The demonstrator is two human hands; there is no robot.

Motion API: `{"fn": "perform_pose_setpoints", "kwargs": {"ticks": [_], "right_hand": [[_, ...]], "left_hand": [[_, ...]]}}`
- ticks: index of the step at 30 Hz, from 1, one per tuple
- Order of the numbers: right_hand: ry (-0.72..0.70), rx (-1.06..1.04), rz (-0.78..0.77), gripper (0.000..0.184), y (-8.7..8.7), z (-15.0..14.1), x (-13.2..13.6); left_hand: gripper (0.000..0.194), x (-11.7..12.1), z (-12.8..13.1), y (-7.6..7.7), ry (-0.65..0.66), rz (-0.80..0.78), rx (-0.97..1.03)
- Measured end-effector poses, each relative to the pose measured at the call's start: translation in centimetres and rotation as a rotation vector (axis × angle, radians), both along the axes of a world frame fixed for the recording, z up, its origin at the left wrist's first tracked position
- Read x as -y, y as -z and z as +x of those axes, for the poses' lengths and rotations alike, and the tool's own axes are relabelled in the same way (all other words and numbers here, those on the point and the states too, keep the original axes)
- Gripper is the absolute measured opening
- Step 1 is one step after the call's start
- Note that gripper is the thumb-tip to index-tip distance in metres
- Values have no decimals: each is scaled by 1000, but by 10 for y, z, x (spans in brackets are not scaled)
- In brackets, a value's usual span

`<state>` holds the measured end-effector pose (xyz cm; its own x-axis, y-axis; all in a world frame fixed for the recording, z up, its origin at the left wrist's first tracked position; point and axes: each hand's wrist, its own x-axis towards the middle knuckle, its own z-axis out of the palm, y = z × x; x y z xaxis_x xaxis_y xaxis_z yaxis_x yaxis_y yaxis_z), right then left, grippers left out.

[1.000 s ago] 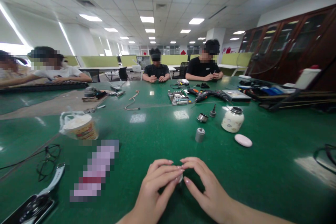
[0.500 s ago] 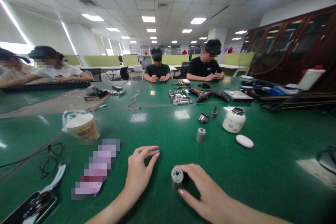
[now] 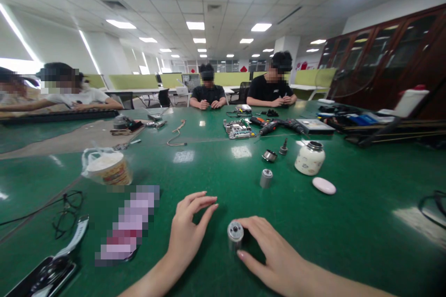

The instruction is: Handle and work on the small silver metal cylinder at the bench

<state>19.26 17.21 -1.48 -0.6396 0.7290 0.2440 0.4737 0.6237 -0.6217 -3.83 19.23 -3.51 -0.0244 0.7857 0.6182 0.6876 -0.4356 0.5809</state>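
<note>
While the nearer metal cylinder (image 3: 235, 237) stands upright, my right hand (image 3: 275, 253) curves half-open at its right, seemingly steadying; gripping, I cannot tell. Left of it, my left hand (image 3: 186, 227) is half-open, empty. Firmer hold needs closer right thumb.

The right hand (image 3: 270, 253) is around a shiny metal can (image 3: 235, 235) standing on the green table (image 3: 209, 167). The left hand (image 3: 191, 220) is near it, holding nothing. Past them stands a smaller-looking metal can (image 3: 266, 178).
</note>
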Motion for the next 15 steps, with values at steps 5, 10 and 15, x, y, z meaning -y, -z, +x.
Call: {"fn": "perform_pose_setpoints", "kwargs": {"ticks": [5,10,15], "right_hand": [[-5,12,21,37,2,-1,0],[-11,23,24,34,2,-2,0],[-10,18,33,33,3,-2,0]], "left_hand": [[18,20,22,-8,228,93,44],[16,28,30,-10,253,68,52],[16,27,31,-11,272,46,35]]}}
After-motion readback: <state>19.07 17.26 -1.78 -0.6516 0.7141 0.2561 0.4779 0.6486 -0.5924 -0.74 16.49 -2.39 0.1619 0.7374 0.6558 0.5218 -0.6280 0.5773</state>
